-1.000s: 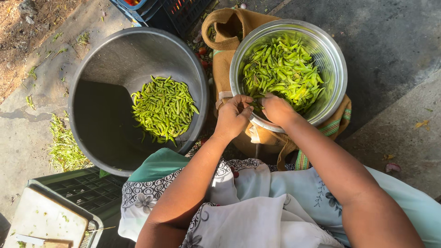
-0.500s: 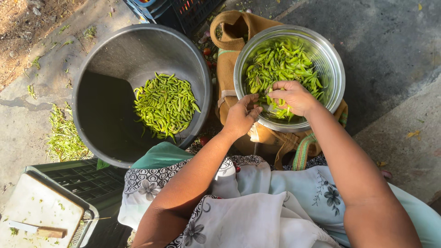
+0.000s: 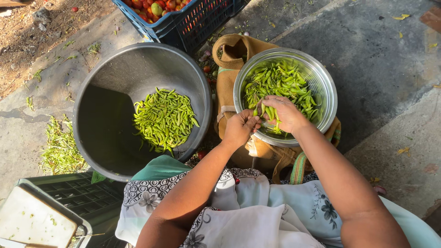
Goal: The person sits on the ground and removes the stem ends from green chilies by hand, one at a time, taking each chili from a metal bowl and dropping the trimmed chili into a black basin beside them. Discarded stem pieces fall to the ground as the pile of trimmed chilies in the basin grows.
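Our right hand point(image 3: 285, 112) clenches a bunch of green chillies point(image 3: 271, 112) inside the steel bowl point(image 3: 328, 98). Our left hand point(image 3: 240, 128) pinches one at the bowl's near rim. Grey tub point(image 3: 105, 115) sits just beside.

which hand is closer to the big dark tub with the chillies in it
Left. The left hand is at the near rim of the steel bowl, on the side facing the dark tub. The right hand is farther away, over the steel bowl's chillies.
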